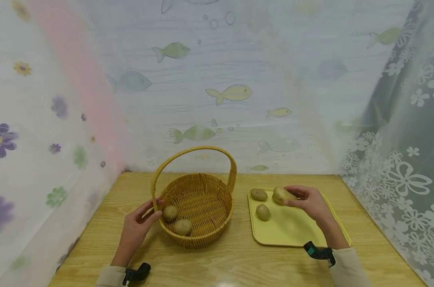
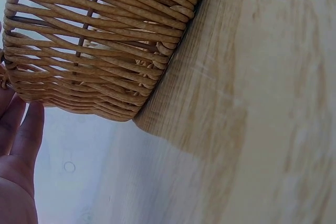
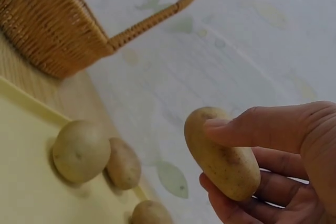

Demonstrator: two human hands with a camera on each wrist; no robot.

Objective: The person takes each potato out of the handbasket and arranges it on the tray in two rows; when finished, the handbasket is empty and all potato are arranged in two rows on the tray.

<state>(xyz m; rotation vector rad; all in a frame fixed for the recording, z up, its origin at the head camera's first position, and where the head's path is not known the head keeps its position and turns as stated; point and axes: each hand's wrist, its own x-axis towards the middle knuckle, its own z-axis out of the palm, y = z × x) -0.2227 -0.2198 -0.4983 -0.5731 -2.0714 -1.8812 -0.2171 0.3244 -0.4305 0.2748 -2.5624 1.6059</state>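
The right hand [image 1: 310, 203] pinches a potato [image 3: 223, 153] between thumb and fingers, above the far part of a yellow tray [image 1: 285, 235]. In the right wrist view, a round potato [image 3: 81, 150], a browner potato [image 3: 123, 163] and a partly cut-off potato [image 3: 151, 213] lie on the tray. From the head, the held potato overlaps one of these. The left hand [image 1: 138, 225] grips the wicker basket [image 1: 197, 242] at its left side, where the arched handle meets the rim. Inside the basket, two potatoes, one [image 1: 170, 213] behind the other [image 1: 182, 227], lie at the left front.
Basket and tray stand side by side on a wooden table [image 1: 217, 263], with a strip of wood between them. A sheet printed with fish [image 1: 235, 93] hangs behind the table. Flower-patterned sheets [image 1: 407, 179] hang at both sides. The basket's handle [image 1: 202, 148] arches high.
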